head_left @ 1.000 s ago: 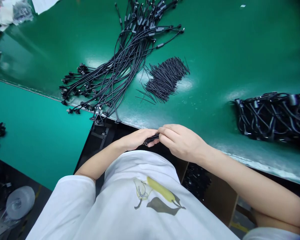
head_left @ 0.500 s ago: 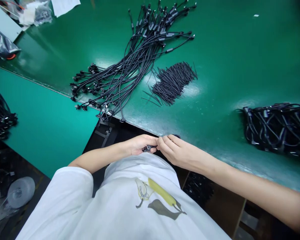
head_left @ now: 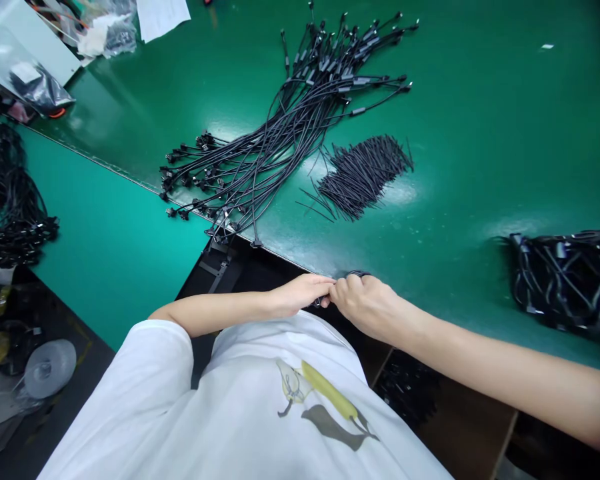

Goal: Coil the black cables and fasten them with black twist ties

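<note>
**Black cable (head_left: 359,273) held in left hand (head_left: 300,293) and right hand (head_left: 365,303), at bench edge**

Both hands are together from where I watch, fingertips meeting, each closed on the cable. Right hand is curled into a loose fist, left hand flatter, thumb side hidden from me. Cable is in front of the waist, over the dark gap at the near edge of the green bench (head_left: 480,153). I get a dark, shiny loop past the right knuckles and a bit of metal plug (head_left: 317,302) under the left fingers; the middle is covered. Can't tell if the loop touches the bench.

Writing: the white patch on the dark bag (head_left: 43,90), upper left, is too blurred for me to read. Shirt (head_left: 260,413) has a yellow and dark leaf print.

Edges: bench lip slants from upper left down to lower right, hands just outside it. Teal surface (head_left: 125,233) adjoins on the left. Beyond the hands I have the thin black strips (head_left: 365,177) in a pile, loose cables (head_left: 280,133) left of it, some plugs over the lip. Green surface runs from the pile across to the coiled cables (head_left: 570,283) at far right.
</note>
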`<state>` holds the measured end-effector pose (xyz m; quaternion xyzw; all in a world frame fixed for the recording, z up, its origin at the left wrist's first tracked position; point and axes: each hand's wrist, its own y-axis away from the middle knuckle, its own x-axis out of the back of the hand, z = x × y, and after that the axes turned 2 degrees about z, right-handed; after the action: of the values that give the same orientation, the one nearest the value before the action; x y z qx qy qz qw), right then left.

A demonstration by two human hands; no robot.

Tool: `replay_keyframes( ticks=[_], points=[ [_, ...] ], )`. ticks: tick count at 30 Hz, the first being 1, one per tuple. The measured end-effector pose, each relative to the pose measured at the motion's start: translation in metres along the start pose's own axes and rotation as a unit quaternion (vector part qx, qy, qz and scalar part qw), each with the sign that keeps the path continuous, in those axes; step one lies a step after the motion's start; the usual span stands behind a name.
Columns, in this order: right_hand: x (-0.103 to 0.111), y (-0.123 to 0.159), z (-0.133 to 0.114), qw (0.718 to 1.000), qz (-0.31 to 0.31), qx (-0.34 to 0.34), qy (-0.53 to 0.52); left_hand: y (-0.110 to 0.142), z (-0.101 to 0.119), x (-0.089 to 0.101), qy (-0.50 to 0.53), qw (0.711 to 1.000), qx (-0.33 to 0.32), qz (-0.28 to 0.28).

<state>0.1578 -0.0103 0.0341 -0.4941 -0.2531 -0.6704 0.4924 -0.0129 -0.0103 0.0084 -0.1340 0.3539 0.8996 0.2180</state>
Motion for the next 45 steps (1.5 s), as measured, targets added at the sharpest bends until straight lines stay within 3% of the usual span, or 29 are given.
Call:
replay_keyframes(
  ticks=[5,8,10,12,15,16,17,19,21,24,26,27,29,32,34,36,38,39,42,43,45],
  points=[
    [0.000,-0.006,0.008,0.976,0.040,-0.173,-0.126,-0.005,0.007,0.009,0.050,0.995,-0.078,0.029],
    [0.001,-0.010,-0.001,0.932,0.046,-0.318,-0.168,-0.012,0.011,0.015,0.064,0.988,-0.141,0.021],
    [-0.001,-0.011,-0.006,0.875,0.050,-0.409,-0.255,-0.015,0.016,0.018,0.017,0.980,-0.195,0.020],
    [-0.005,-0.008,-0.008,0.786,0.067,-0.467,-0.399,-0.015,0.022,0.019,-0.079,0.965,-0.247,0.031],
    [-0.010,0.001,-0.002,0.643,0.071,-0.469,-0.601,-0.007,0.032,0.020,-0.250,0.915,-0.317,-0.007],
    [-0.010,0.005,0.001,0.615,0.063,-0.462,-0.636,-0.003,0.033,0.019,-0.299,0.893,-0.333,-0.037],
    [-0.010,0.007,0.003,0.605,0.056,-0.457,-0.650,0.001,0.033,0.019,-0.341,0.873,-0.343,-0.070],
    [-0.008,0.011,0.006,0.633,0.054,-0.462,-0.619,0.004,0.029,0.018,-0.410,0.839,-0.339,-0.115],
    [-0.004,0.010,0.004,0.705,0.066,-0.463,-0.533,0.003,0.022,0.019,-0.445,0.833,-0.306,-0.119],
    [0.003,0.003,-0.006,0.812,0.081,-0.407,-0.409,-0.004,0.020,0.023,-0.373,0.898,-0.227,-0.062],
    [0.004,-0.001,-0.011,0.838,0.077,-0.363,-0.401,-0.003,0.028,0.026,-0.254,0.950,-0.181,-0.024],
    [0.003,-0.002,-0.012,0.831,0.069,-0.350,-0.427,-0.001,0.033,0.027,-0.201,0.964,-0.171,-0.019],
    [0.000,-0.002,-0.009,0.784,0.046,-0.345,-0.515,0.007,0.041,0.026,-0.172,0.968,-0.170,-0.064],
    [-0.004,0.001,0.001,0.707,0.038,-0.398,-0.584,0.014,0.041,0.023,-0.306,0.923,-0.184,-0.145],
    [-0.002,0.000,0.003,0.681,0.043,-0.426,-0.593,0.009,0.035,0.023,-0.379,0.899,-0.185,-0.115],
    [-0.001,-0.003,-0.001,0.647,0.045,-0.421,-0.634,0.001,0.031,0.026,-0.358,0.913,-0.193,-0.039],
    [-0.001,-0.008,-0.008,0.586,0.040,-0.402,-0.703,-0.002,0.033,0.028,-0.287,0.934,-0.213,0.007],
    [-0.003,-0.009,-0.011,0.546,0.036,-0.399,-0.736,0.000,0.035,0.028,-0.262,0.938,-0.227,0.003],
    [-0.009,-0.007,-0.012,0.427,0.027,-0.422,-0.799,0.014,0.040,0.023,-0.290,0.916,-0.256,-0.109],
    [-0.011,-0.004,-0.011,0.404,0.031,-0.439,-0.802,0.017,0.040,0.021,-0.314,0.904,-0.251,-0.148],
    [-0.011,0.001,-0.006,0.405,0.050,-0.470,-0.783,0.019,0.034,0.022,-0.336,0.899,-0.228,-0.165]
  ],
)
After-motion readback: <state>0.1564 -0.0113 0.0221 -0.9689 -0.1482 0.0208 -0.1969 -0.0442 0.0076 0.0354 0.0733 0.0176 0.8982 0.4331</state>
